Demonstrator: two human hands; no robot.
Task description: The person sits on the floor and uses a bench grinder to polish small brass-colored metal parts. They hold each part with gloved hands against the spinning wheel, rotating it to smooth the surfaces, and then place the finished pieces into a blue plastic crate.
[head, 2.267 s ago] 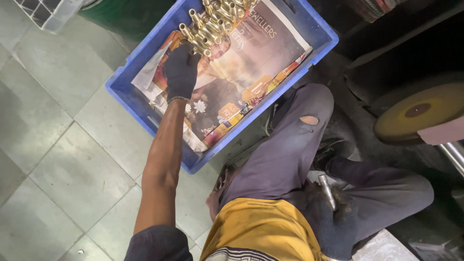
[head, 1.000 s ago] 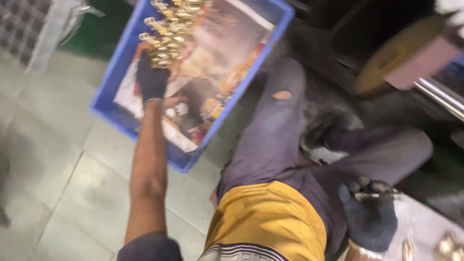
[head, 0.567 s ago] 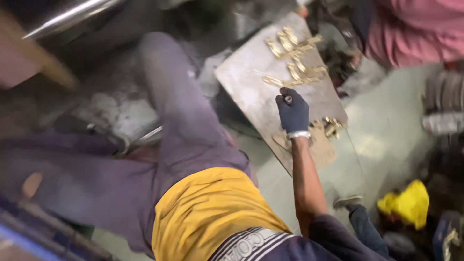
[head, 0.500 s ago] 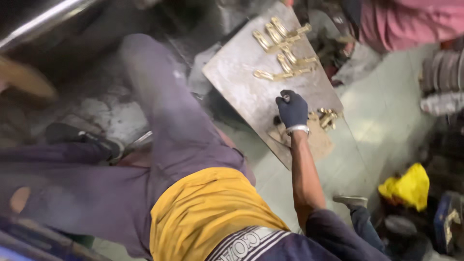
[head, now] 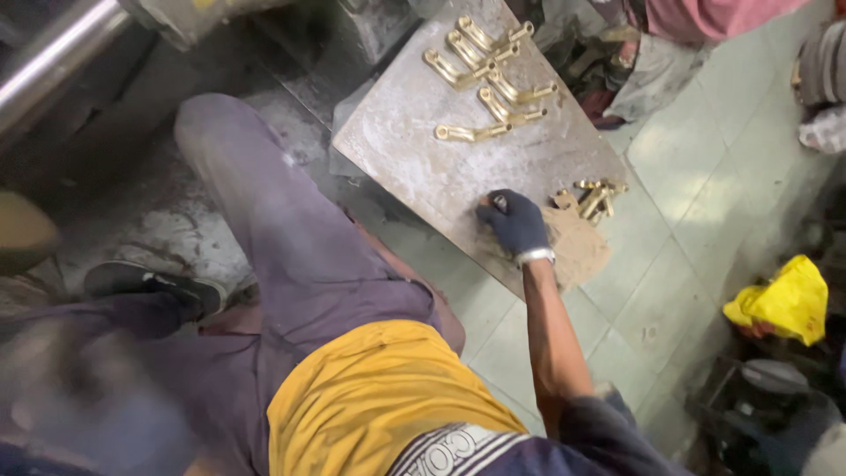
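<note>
Near the middle of the frame, the gloved right hand (head: 515,222) pinches a small shiny metal piece (head: 500,202) on the dusty grey metal plate (head: 414,150); it looks hard, smooth and light, best gripped by its sides.

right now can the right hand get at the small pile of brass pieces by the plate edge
Probably yes: the gloved right hand rests on the metal plate, and the small brass pile lies just beside it with nothing between them.
</note>
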